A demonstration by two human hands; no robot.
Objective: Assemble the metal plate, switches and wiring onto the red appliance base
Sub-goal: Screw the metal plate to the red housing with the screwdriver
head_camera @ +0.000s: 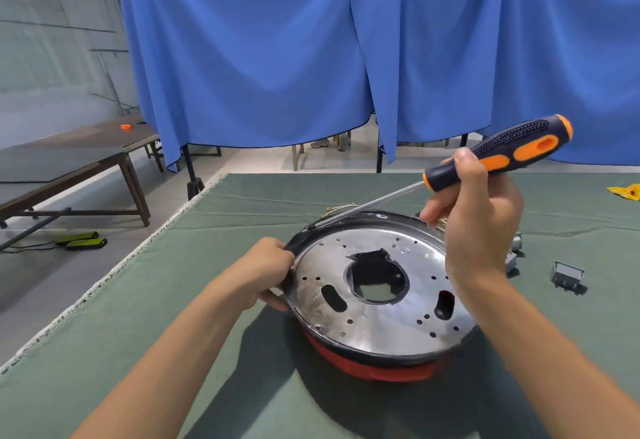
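Left hand (268,270) gripping metal plate (374,300) rim on red appliance base (367,367), right hand (474,227) holding screwdriver (498,154), tip at far rim.

A: Blue curtain (263,57) hung behind the green-clothed surface (138,317), a yellow scrap (625,192) at its far right edge.

B: Left, a dark wooden table (69,158) carried something small and orange (126,126); yellow-green bars (83,240) lay on the floor.

Perforated metal plate (374,303) sits tilted atop the red appliance base (367,367); switch (568,274) lies apart.
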